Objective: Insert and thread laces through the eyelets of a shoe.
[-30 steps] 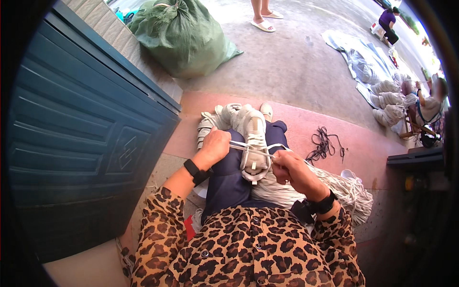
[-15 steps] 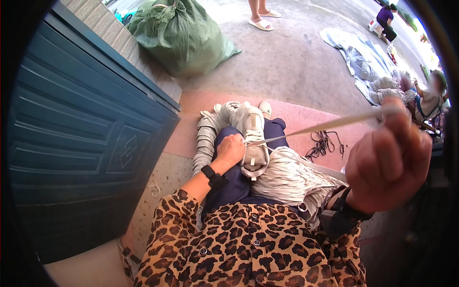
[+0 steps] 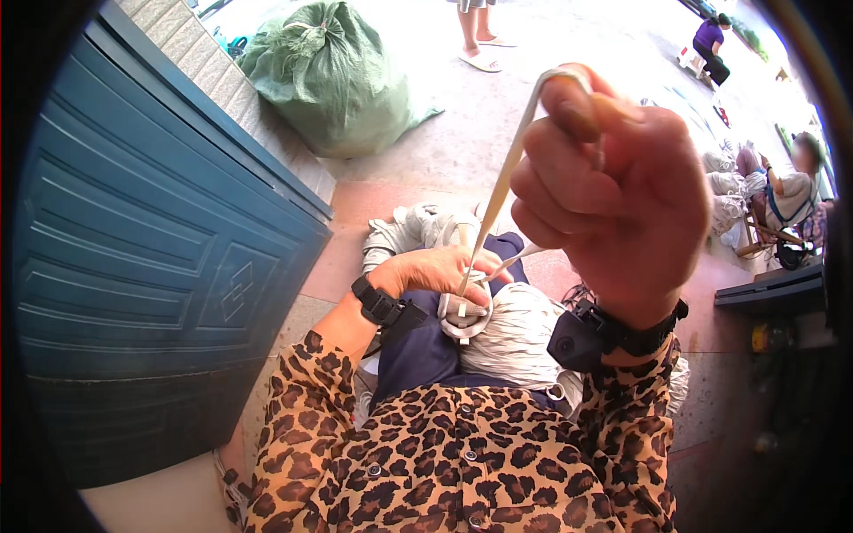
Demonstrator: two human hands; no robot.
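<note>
A beige lace-up shoe (image 3: 461,330) rests on my lap, its heel end toward me. My left hand (image 3: 444,268) lies across the top of it, fingers bent over the opening and tongue, hiding most of the upper. High in front of me my right hand (image 3: 613,178) is closed on a flat cream shoelace (image 3: 502,182), pinched between thumb and forefinger. The lace runs taut from those fingers down to the shoe by my left hand. A second strand passes from the shoe toward the underside of my right hand. Beside the shoe, a thick bundle of cream laces (image 3: 520,342) covers my right thigh.
More pale shoes or lace bundles (image 3: 418,229) lie beyond my knees. A blue panelled door (image 3: 160,258) stands close on my left. A full green sack (image 3: 333,84) sits ahead of it. One person stands ahead; a seated person (image 3: 795,191) is at right beside pale bundles.
My right hand has moved left and up, with the lace now rising steeply. My left hand has shifted right across the shoe, covering more of it.
</note>
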